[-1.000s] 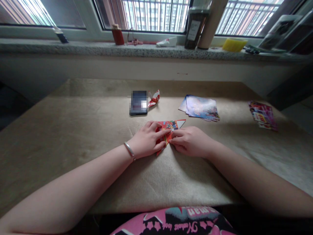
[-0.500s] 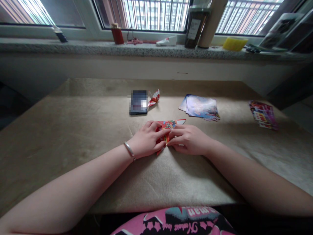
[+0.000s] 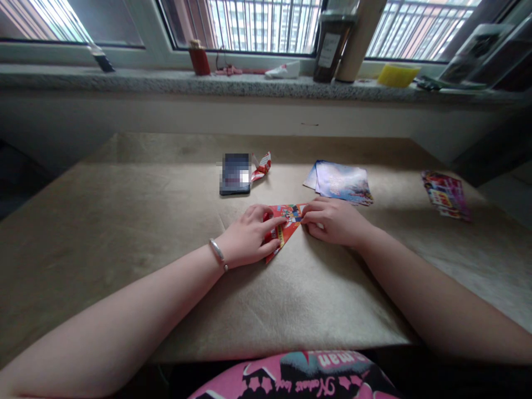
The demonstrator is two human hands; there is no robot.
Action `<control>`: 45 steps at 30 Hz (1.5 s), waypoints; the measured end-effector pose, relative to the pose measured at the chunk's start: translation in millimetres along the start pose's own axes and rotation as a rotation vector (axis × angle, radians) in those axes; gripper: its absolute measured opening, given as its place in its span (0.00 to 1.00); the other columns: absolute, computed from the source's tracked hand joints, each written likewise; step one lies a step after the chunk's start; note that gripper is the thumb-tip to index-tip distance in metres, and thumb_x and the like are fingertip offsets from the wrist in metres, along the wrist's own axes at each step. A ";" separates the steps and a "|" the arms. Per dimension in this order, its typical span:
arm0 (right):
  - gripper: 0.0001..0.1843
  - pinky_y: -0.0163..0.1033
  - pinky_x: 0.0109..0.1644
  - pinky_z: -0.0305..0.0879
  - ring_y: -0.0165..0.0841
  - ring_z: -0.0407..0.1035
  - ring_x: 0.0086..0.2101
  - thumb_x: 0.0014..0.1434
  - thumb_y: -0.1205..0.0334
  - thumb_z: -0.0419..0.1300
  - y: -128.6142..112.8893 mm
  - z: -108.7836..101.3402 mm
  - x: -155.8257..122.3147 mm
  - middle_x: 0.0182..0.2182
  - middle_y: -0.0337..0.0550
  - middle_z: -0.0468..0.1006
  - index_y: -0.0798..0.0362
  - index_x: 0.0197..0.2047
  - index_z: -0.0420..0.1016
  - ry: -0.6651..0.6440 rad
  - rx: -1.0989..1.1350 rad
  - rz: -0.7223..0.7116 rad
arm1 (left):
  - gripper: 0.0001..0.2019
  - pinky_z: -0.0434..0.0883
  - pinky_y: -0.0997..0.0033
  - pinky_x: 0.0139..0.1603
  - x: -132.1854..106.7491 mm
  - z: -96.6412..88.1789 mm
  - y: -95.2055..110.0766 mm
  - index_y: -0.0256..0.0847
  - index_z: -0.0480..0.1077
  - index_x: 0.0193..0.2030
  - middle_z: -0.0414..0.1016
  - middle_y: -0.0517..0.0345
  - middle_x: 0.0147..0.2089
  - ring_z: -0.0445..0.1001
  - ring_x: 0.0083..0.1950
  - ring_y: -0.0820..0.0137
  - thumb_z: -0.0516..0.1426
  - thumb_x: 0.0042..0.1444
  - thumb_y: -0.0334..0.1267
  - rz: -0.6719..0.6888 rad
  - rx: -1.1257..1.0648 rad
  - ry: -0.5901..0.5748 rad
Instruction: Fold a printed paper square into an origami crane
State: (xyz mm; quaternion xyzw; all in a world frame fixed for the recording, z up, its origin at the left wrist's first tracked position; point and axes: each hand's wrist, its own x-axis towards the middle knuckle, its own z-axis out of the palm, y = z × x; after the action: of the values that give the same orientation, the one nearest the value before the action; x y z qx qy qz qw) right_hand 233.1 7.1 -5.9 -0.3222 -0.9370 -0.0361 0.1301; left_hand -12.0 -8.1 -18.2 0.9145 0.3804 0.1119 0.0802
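Note:
A red printed sheet of paper (image 3: 286, 233), folded along a slanting edge, lies on the table between my hands. My left hand (image 3: 249, 235), with a silver bracelet at the wrist, rests over its left part with the fingers spread and pressing it down. At the sheet's upper right corner, my right hand (image 3: 330, 219) has thumb and fingertips brought together on the folded edge. The fingers cover part of the print, and the corner under my right hand is hidden.
Beyond my hands lie a pixelated dark phone-like object (image 3: 235, 174), a crumpled red-and-white wrapper (image 3: 262, 165) and a fan of bluish printed sheets (image 3: 344, 180). Colourful cards (image 3: 446, 197) lie far right. A granite windowsill (image 3: 149, 83) holds a red holder (image 3: 199, 60) and a dark jar (image 3: 330, 50).
My right hand has slid up and to the right along the fold, from near the lower middle to the upper right corner, uncovering more print. My left hand stays in place.

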 end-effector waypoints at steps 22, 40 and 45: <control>0.10 0.41 0.48 0.66 0.35 0.68 0.45 0.61 0.66 0.53 -6.5 10.5 4.3 0.43 0.44 0.78 0.51 0.40 0.76 0.066 0.178 -0.096 | 0.18 0.51 0.50 0.67 -2.3 -13.5 -1.6 0.44 0.69 0.52 0.70 0.56 0.56 0.61 0.62 0.62 0.50 0.56 0.28 0.279 -0.021 -0.028; 0.14 0.39 0.40 0.66 0.35 0.68 0.38 0.62 0.67 0.51 -15.2 15.4 9.7 0.40 0.46 0.78 0.51 0.43 0.77 0.108 0.078 -0.100 | 0.17 0.54 0.54 0.65 8.0 -12.0 -8.5 0.45 0.67 0.56 0.72 0.55 0.52 0.66 0.55 0.65 0.50 0.61 0.35 0.323 0.245 0.019; 0.13 0.39 0.40 0.66 0.35 0.67 0.39 0.61 0.67 0.52 -14.6 12.9 10.1 0.41 0.45 0.78 0.51 0.44 0.77 0.104 0.057 -0.122 | 0.17 0.49 0.51 0.67 5.2 -14.0 -8.7 0.46 0.66 0.57 0.71 0.55 0.52 0.67 0.53 0.65 0.50 0.62 0.36 0.335 0.335 0.045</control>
State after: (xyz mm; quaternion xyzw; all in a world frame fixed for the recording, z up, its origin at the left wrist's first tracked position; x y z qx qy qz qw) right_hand 213.6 3.4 -15.5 -0.2582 -0.9475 -0.0339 0.1854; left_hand -18.1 2.4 -6.0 0.9627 0.2383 0.0793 -0.1006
